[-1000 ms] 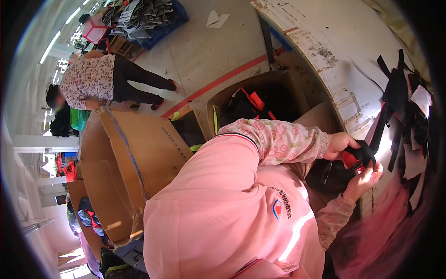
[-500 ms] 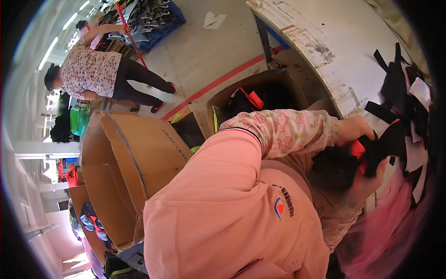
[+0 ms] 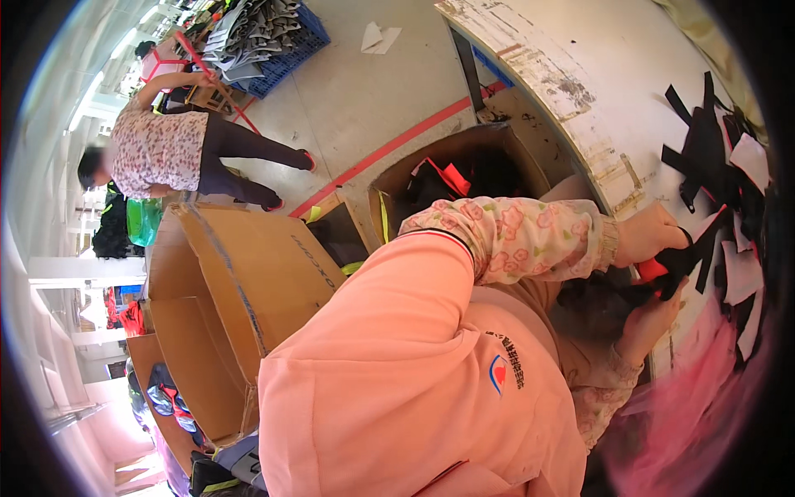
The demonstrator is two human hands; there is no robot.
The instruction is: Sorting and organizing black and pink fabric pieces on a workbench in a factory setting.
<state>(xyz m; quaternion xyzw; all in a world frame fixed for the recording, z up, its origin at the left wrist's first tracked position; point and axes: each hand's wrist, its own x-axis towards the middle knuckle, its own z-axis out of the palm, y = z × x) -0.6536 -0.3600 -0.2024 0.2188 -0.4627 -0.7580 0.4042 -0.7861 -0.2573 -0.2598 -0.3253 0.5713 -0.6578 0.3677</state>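
Observation:
A black fabric piece with a bright red-orange part [image 3: 652, 271] is held between my hands at the edge of the white table. My left hand [image 3: 648, 235], in a floral sleeve, pinches its upper end with curled fingers. Lower down, my right hand [image 3: 652, 320] has its fingertips closed on the other end, partly hidden by the fabric. Below the piece, dark material near my lap is blurred. Close by on the tabletop lies a pile of black strips and pale pink-white pieces [image 3: 739, 269].
The worn white table [image 3: 571, 62] runs along the right. Beside me stand an open carton with dark and red fabric [image 3: 455, 178] and a large cardboard box [image 3: 248, 257]. Sheer pink material [image 3: 679, 406] hangs at lower right. A person [image 3: 166, 145] stands near a blue crate [image 3: 290, 54].
My left hand has shifted slightly right and down with the fabric. My right hand has turned and the dark material below has moved. The other person's posture and held red pole have shifted.

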